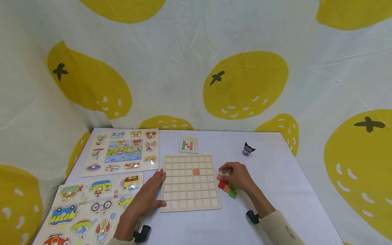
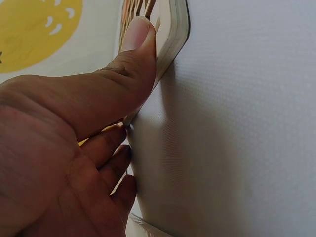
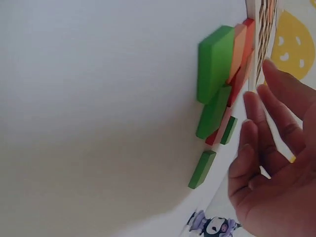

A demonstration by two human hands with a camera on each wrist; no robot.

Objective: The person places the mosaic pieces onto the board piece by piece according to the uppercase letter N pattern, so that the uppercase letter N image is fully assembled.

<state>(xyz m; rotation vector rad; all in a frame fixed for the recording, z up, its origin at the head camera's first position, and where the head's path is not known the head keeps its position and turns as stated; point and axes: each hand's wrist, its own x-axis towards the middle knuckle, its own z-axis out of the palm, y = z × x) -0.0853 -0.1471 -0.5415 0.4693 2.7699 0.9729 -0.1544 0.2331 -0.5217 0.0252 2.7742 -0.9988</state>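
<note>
A square wooden grid board [image 1: 182, 195] lies on the table with one orange tile [image 1: 196, 172] in a cell. My left hand [image 1: 149, 192] rests along the board's left edge, its thumb [image 2: 137, 37] on the rim and the other fingers loosely bent beside it. Just right of the board is a loose group of coloured tiles: red [image 1: 223, 184], orange [image 1: 227, 189] and green [image 1: 233, 194]. My right hand [image 1: 238, 175] hovers over their far end, fingers gently curved. In the right wrist view, nothing shows between thumb and fingers, and green tiles [image 3: 217, 64] stand out nearest the camera.
Behind the board lies a small pattern card [image 1: 188, 144] with green and red squares. Two picture peg puzzles, one far [image 1: 154, 136] and one near [image 1: 139, 178], cover the table's left side. A small dark figurine [image 1: 247, 149] stands at the back right. A lemon-print curtain hangs behind.
</note>
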